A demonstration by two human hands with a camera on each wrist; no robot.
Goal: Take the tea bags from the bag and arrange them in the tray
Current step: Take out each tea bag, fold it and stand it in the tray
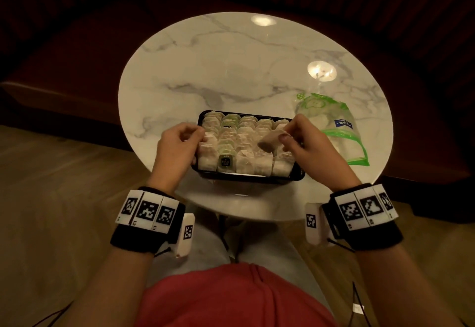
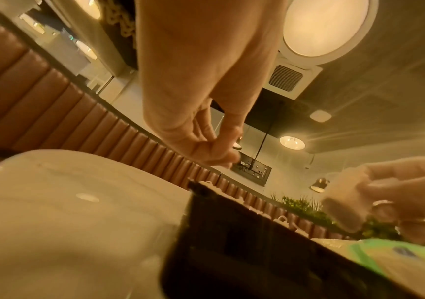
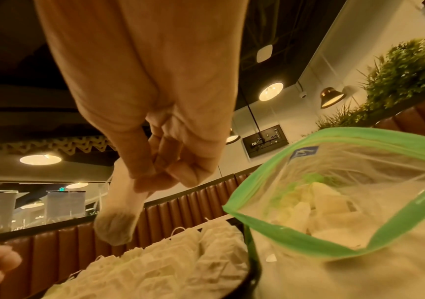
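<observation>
The far half of the round white marble table lies bare, open to a hand from any side. Near the front edge the black rectangular plastic tray is packed edge to edge with rows of pale paper tea bags, leaving no visible gap between them. The left hand hangs over the tray's left end and the right hand, pinching one brownish tea bag, over its right part. Just right of the tray lies the clear green-rimmed plastic zip bag, its mouth gaping open toward the person. A strip of bare marble runs left of the tray.
</observation>
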